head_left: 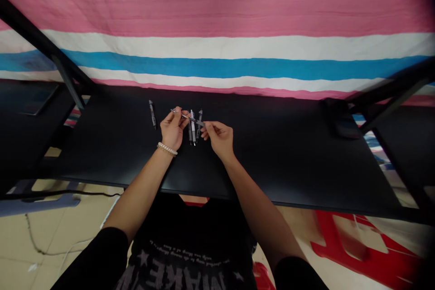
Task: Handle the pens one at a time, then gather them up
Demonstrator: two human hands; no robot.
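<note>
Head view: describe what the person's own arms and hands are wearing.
Both forearms are bare, with black short sleeves ending near the elbows. The left hand has a pale beaded bracelet at its wrist. The right hand shows no jewellery. No gloves on either hand.

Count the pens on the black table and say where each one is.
4: one pen held between left hand and right hand; two lying under it; one apart at left. Hands may hide more.

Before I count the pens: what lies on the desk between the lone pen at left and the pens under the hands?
In the head view, only the left hand crosses between the lone pen and the grouped pens.
</note>
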